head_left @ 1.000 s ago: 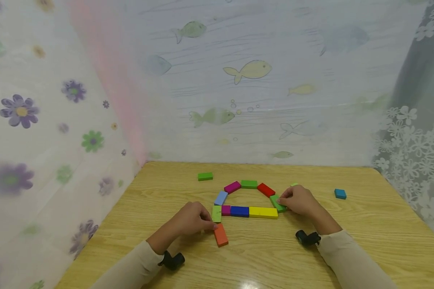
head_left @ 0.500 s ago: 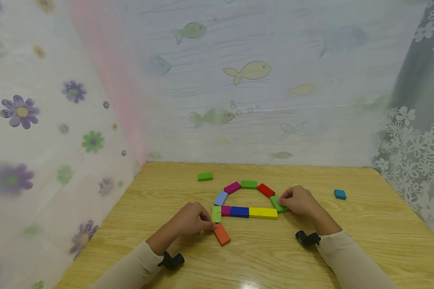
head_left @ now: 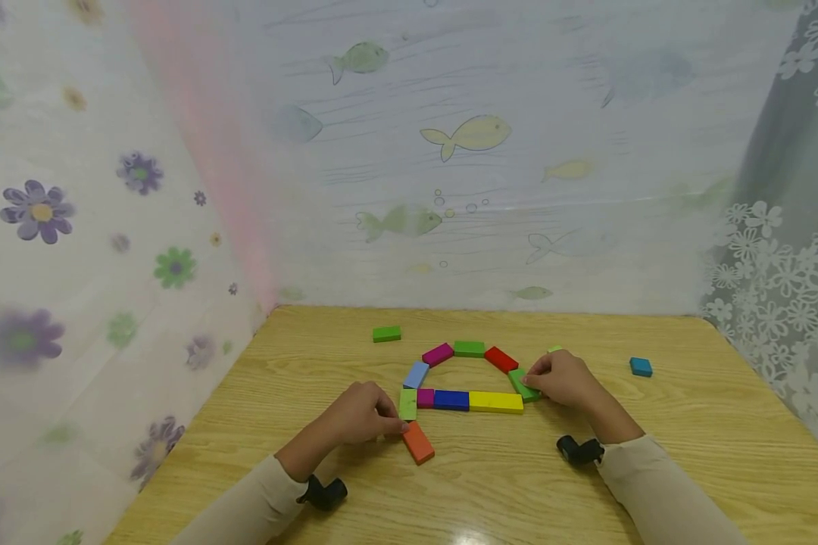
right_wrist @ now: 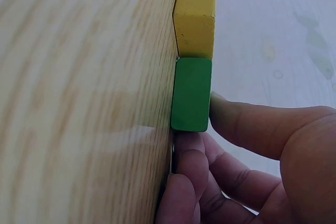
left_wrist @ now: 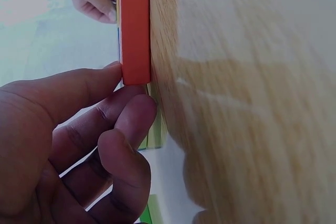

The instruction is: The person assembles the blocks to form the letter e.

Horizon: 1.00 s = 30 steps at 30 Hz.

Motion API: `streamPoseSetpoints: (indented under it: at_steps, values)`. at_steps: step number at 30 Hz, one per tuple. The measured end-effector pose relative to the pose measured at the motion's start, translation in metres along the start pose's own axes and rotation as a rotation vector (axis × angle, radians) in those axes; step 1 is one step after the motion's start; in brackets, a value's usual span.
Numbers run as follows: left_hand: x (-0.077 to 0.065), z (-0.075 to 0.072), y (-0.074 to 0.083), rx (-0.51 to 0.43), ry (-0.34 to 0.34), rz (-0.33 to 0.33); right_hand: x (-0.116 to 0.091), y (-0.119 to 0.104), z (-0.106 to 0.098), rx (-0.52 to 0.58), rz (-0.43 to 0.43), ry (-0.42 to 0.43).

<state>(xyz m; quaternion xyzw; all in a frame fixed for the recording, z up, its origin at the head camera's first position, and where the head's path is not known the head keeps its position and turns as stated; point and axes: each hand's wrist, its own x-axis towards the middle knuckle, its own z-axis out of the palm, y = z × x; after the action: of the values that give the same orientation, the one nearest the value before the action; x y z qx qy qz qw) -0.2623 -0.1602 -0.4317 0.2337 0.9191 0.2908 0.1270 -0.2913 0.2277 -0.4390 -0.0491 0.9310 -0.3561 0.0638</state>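
Note:
My left hand (head_left: 360,412) pinches the far left corner of an orange block (head_left: 419,443) with thumb and finger; the other fingers are curled in the left wrist view. That orange block (left_wrist: 135,30) lies slanted, its far end by a lime green block (head_left: 408,404). My right hand (head_left: 564,378) pinches a green block (head_left: 522,384), thumb on its top and fingers at its outer side. In the right wrist view, the green block (right_wrist: 191,95) meets the end of a yellow block (right_wrist: 195,14).
An arch of light blue (head_left: 416,375), magenta (head_left: 438,354), green (head_left: 469,349) and red (head_left: 501,359) blocks stands behind a row of magenta (head_left: 426,398), dark blue (head_left: 452,400) and yellow blocks. Loose green (head_left: 386,334) and blue (head_left: 641,367) blocks lie apart on the wooden table (head_left: 518,492).
The near end of the orange block has swung slightly to the right since a second ago. Over the last half second it has stayed put. My right hand holds still on the green block.

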Motion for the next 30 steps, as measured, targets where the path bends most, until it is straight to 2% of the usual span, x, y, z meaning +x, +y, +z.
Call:
streamPoseSetpoints:
  at_steps: [13, 18, 25, 30]
  values:
    - [-0.001, 0.0, 0.001, -0.027, -0.002, -0.007, 0.002, 0.0, 0.001, -0.002, 0.002, 0.002]
    - [-0.001, -0.001, 0.0, -0.002, 0.006, -0.015, 0.003, 0.001, 0.001, -0.002, 0.014, 0.002]
    - [0.001, -0.01, 0.0, 0.031, 0.062, -0.019, 0.003, 0.001, 0.001, -0.002, 0.006, -0.002]
    - [0.008, -0.016, 0.0, 0.029, 0.07, -0.022, 0.003, 0.002, 0.001, -0.008, 0.01, -0.001]
